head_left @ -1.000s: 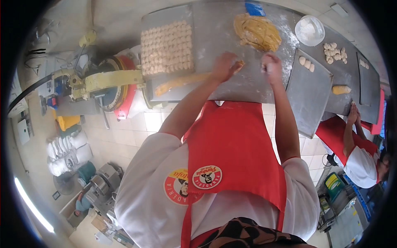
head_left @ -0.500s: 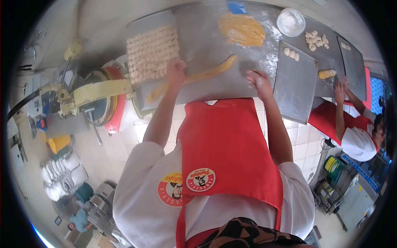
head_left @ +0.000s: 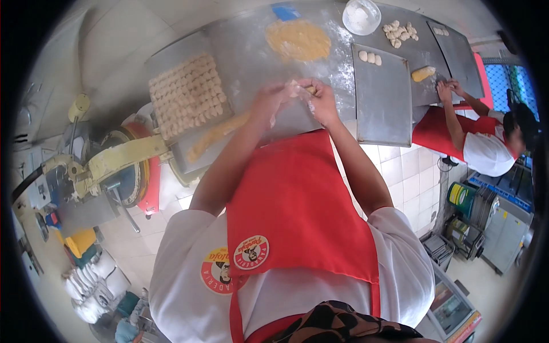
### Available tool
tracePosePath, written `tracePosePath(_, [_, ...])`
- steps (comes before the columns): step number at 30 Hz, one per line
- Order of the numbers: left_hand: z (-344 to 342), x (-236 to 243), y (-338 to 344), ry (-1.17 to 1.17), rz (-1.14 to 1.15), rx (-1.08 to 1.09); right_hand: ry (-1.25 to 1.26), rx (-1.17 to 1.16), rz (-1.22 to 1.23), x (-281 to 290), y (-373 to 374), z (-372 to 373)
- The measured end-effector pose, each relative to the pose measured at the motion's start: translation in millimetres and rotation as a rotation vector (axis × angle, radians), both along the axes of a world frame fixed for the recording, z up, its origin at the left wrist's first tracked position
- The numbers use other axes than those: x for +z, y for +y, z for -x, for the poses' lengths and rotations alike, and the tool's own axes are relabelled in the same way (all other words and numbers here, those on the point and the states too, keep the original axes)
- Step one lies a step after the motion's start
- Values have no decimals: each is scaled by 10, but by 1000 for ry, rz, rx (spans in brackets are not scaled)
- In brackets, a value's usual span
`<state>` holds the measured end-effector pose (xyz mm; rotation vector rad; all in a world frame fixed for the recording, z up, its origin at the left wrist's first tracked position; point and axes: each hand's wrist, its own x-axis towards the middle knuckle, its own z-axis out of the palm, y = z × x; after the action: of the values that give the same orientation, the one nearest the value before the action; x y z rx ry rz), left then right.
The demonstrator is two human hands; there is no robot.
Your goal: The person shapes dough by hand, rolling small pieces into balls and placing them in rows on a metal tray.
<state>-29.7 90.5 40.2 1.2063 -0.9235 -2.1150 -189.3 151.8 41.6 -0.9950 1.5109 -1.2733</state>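
Note:
My floury left hand (head_left: 270,104) and my right hand (head_left: 321,106) meet over the steel table (head_left: 240,57), fingers closed around a small piece of dough (head_left: 310,90); its exact shape is partly hidden. Under and left of my left hand lies a long yellow dough strip (head_left: 210,139). Above my hands is a flattened mass of yellow dough (head_left: 297,40) beside scattered flour. A tray of many pale dough pieces (head_left: 186,94) sits at the left, and another tray (head_left: 382,103), holding several pieces along its far end, is to my right.
A machine with a cream arm (head_left: 120,154) stands left of the table. A bowl of white powder (head_left: 361,17) sits at the far edge. A co-worker (head_left: 480,148) in a red apron works at the right among dough pieces (head_left: 400,33), a yellow roll (head_left: 422,73) and another tray (head_left: 462,63).
My hands, apart half a second ago, have come together around the small dough piece. My left hand moved rightward from beside the left tray. The view has shifted, and the surroundings appear further left.

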Motion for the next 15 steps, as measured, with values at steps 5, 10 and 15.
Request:
tracePosePath(5, [137,-308,-66,68,114,-70,-1,-80,105,-17,114,-6])
tracePosePath(10, [567,-34,-23,2,37,-36,-24,-140,46,-232,88,366])
tracePosePath(15, [727,-254,-146,-194,319,-247,-251,-238,-63,-247,46,590])
